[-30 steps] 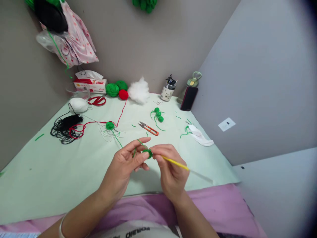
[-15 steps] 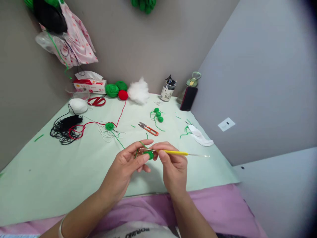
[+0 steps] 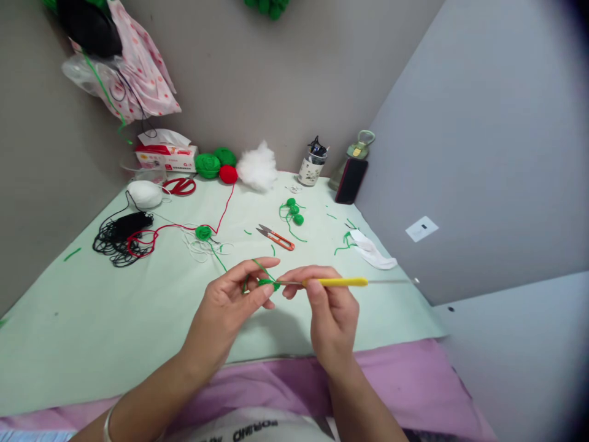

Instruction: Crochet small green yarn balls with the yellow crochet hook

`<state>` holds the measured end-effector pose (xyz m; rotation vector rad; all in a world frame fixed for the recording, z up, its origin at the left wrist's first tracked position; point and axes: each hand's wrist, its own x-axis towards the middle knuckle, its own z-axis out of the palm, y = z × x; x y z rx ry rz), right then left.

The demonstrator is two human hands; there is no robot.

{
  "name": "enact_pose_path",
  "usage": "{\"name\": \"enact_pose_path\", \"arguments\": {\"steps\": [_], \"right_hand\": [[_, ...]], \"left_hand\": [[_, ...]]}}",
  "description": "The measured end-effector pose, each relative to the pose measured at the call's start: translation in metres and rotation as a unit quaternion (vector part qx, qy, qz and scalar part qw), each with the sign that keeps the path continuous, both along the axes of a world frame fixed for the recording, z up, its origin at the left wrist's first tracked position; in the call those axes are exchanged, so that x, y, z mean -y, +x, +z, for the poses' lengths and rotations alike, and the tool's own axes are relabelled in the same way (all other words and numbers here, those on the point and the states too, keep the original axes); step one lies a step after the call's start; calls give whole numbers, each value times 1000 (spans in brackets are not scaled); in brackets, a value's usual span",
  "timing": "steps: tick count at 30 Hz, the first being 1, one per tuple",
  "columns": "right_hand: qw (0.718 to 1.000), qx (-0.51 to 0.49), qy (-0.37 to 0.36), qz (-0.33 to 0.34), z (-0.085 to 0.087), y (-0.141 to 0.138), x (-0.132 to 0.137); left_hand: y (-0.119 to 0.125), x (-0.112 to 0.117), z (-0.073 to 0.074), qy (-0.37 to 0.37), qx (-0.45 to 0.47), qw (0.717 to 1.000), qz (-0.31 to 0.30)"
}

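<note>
My left hand (image 3: pixel 230 294) pinches a small green crochet piece (image 3: pixel 268 283) between thumb and fingers, with green yarn looped over the raised index finger. Held like a pen in my right hand (image 3: pixel 334 304) is a crochet hook with a yellow handle (image 3: pixel 343 282). Its metal tip meets the edge of the green piece; the exact stitch is too small to make out. From the left hand a green strand leads to a small green yarn ball (image 3: pixel 203 233) on the table. Orange-handled thread snips (image 3: pixel 276 237) lie just beyond the hands.
Farther back are a tissue box (image 3: pixel 165 156), red scissors (image 3: pixel 179 186), green yarn balls (image 3: pixel 208 166), a red ball (image 3: pixel 228 174), white stuffing (image 3: pixel 257 167), a pen cup (image 3: pixel 311 169) and a phone (image 3: pixel 351 181). Black yarn (image 3: pixel 129 233) lies left; several small green balls (image 3: pixel 294 210) sit mid-table.
My right hand has moved right, drawing the hook back from the green piece. The piece has tilted in my left hand, which has shifted slightly left.
</note>
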<state>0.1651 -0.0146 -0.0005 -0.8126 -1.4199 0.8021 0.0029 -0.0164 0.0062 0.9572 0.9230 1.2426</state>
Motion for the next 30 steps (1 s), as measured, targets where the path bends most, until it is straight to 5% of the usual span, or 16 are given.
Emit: {"name": "enact_pose_path", "arguments": {"steps": [4,7,10,14,17,20,24,26,30], "right_hand": [[959,191,198,-68,-7,-1,3],[913,268,287,-113,-11,-3,1],[961,167,198,-94,-9,-3,-2],[998,-40,38,-13,-2,-3,-7],[999,-13,45,10,-3,-5,-8],[989,87,111,-42,-8,-6,-5],[937,227,241,-110,-9,-3,0],[952,189,217,-106,-6,-1,-1],[998,-12,52,-45,0,1,-7]], "left_hand": [[5,3,-2,7,-6,999,45],[7,1,-1,-47,90,995,-6],[4,-5,4,-132,164,975,-69],[0,-7,11,-117,164,978,-60],[3,-3,11,-81,129,986,-66],[8,0,7,-70,106,991,-35],[8,-4,4,-121,162,978,-51],[5,-7,5,-161,193,965,-77],[2,-9,9,-145,186,971,-51]]}}
